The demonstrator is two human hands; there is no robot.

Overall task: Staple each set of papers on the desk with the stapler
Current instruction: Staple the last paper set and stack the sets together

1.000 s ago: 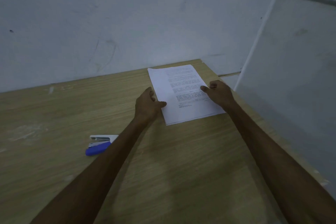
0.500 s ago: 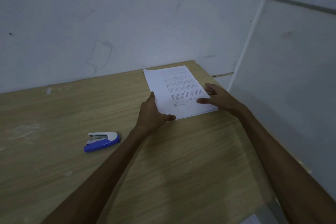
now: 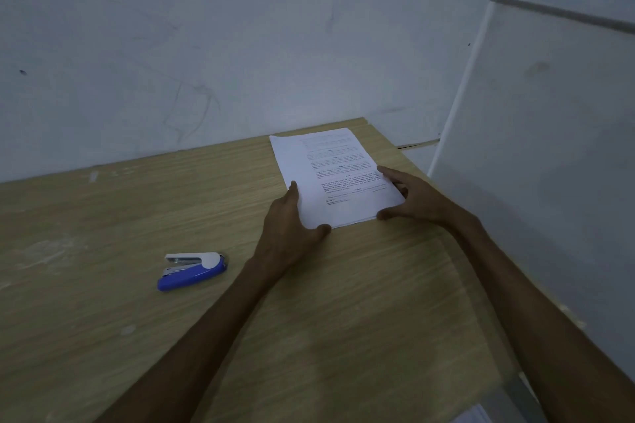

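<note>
Papers (image 3: 335, 178) flat at bench (image 3: 103, 336) far corner, squared between left hand (image 3: 292, 220) and right hand (image 3: 409, 197), fingers straight along edges. Stapler (image 3: 192, 269) well left of papers, untouched. Risk: sheets fanning when released for stapler.

Head view: you look forward and down over the desk (image 3: 343, 302) from close above, facing the wall (image 3: 206, 45).

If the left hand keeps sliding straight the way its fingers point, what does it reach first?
The left hand points up along the left edge of the paper stack, which it already touches. Past the sheets lies bare desk, then probably the wall; depth is unclear.
</note>
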